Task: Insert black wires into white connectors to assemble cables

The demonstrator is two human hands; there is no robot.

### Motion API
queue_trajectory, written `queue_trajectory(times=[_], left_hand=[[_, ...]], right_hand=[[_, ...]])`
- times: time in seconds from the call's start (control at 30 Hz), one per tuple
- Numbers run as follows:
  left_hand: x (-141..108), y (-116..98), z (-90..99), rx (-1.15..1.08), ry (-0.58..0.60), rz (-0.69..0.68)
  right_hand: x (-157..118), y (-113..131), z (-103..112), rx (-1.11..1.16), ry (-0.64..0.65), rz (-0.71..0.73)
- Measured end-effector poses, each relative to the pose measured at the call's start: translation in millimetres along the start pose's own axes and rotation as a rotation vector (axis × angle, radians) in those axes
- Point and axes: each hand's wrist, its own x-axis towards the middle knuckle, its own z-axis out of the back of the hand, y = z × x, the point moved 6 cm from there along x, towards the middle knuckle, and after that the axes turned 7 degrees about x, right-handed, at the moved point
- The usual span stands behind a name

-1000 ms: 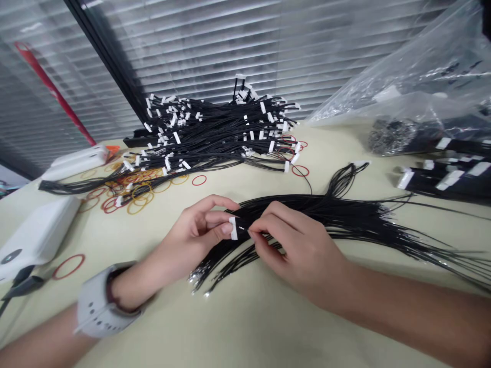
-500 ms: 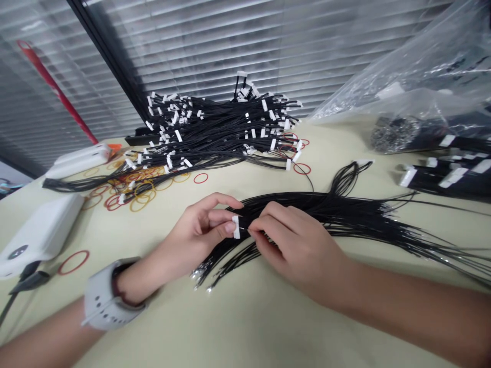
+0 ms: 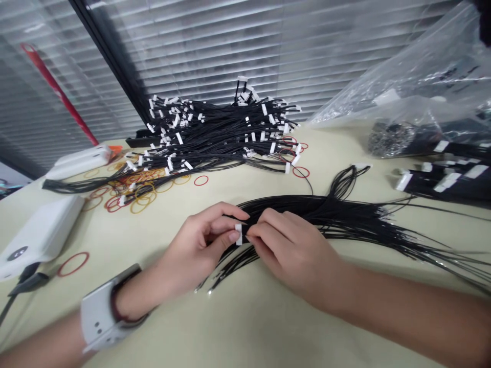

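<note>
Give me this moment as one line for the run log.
left hand: grip on white connector | right hand: grip on black wire bundle | beyond: pile of connector-tipped wires

A single head-worn camera looks forward and down, close over the left hand (image 3: 195,250) and right hand (image 3: 291,255) on the tabletop (image 3: 245,327)

Soft, bright daylight comes through the slatted window blinds (image 3: 245,51) behind the counter (image 3: 245,327) and lights the scene evenly, though the blinds fall to a dimmer grey at far left. Faint, diffuse shadows lie beneath the left hand (image 3: 195,250) and right hand (image 3: 293,255). Glare streaks across the plastic bag (image 3: 418,76). The black wires (image 3: 330,217) merge into a dark, low-detail mass, while the white connector (image 3: 239,234) looks crisp. Strong wide-angle distortion slants the lines toward the edges, and the corners look slightly soft.
</note>
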Motion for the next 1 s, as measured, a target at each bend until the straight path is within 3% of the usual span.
queue_trajectory(times=[0.6, 0.73, 0.83, 0.93, 1.0], left_hand=[[-2, -12, 1.3, 0.051, -0.061, -0.107], [3, -5, 9.7, 0.036, -0.08, -0.078], [6, -2, 17.1, 0.041, -0.106, -0.042], [7, -1, 21.4, -0.008, -0.134, -0.025], [8, -1, 22.3, -0.04, -0.141, -0.013]], right_hand=[[4, -3, -2, 0.021, 0.013, -0.026], [5, 3, 9, -0.074, -0.006, 0.058], [1, 10, 10, -0.008, 0.118, 0.075], [-4, 12, 5, 0.032, 0.314, 0.015], [-6, 9, 4, 0.043, 0.365, -0.029]])
